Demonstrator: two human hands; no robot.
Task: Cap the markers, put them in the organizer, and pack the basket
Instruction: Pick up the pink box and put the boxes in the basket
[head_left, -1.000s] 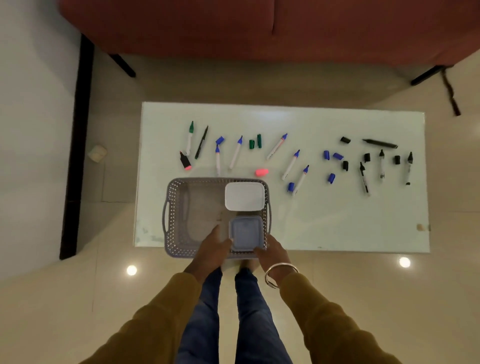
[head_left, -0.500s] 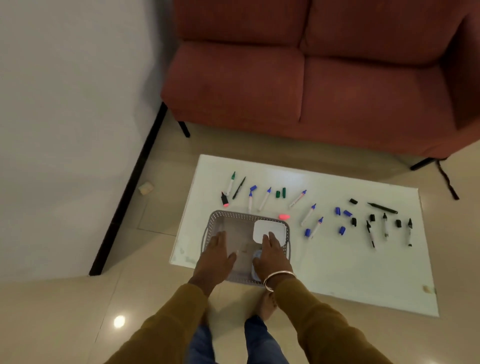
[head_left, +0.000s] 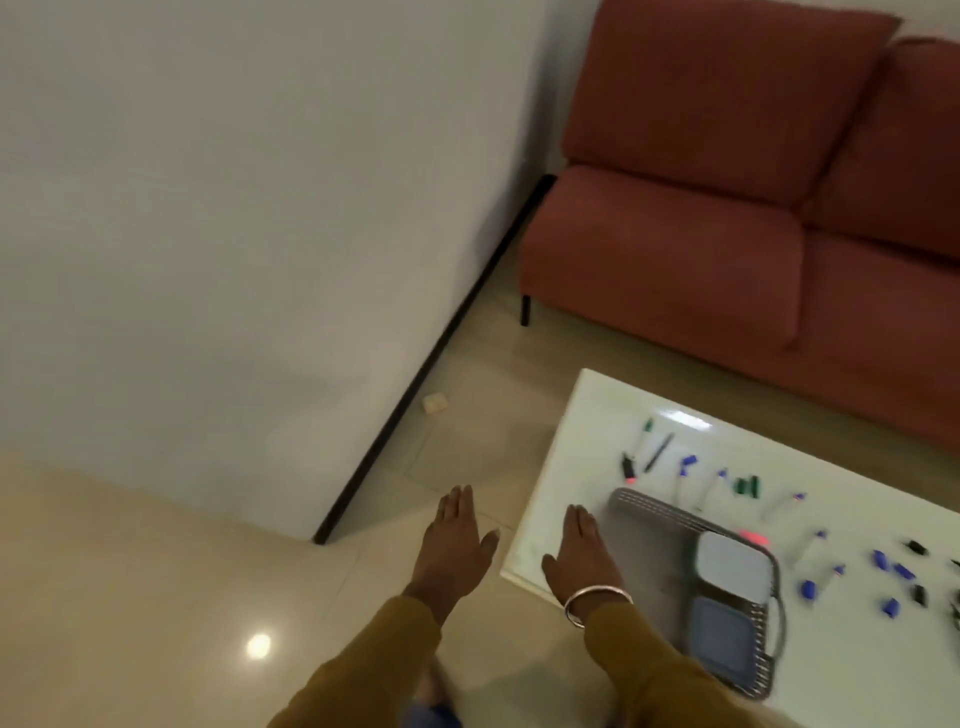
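Off the basket (head_left: 654, 506) now, my left grip (head_left: 457, 540) and right grip (head_left: 582, 556) hover flat and empty; the markers (head_left: 711, 491) lie rightward on the worktop (head_left: 571, 441), nearer the right grip.

White blue-tipped markers (head_left: 714, 488) were smeary streaks, glossy white bench (head_left: 571, 441) ran off the right edge, mustard sleeve (head_left: 649, 670) hid a corner of the grey perforated basket (head_left: 770, 623).

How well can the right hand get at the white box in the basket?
Probably yes: the right hand is open and empty beside the basket, and the white box lies uncovered at its far end.
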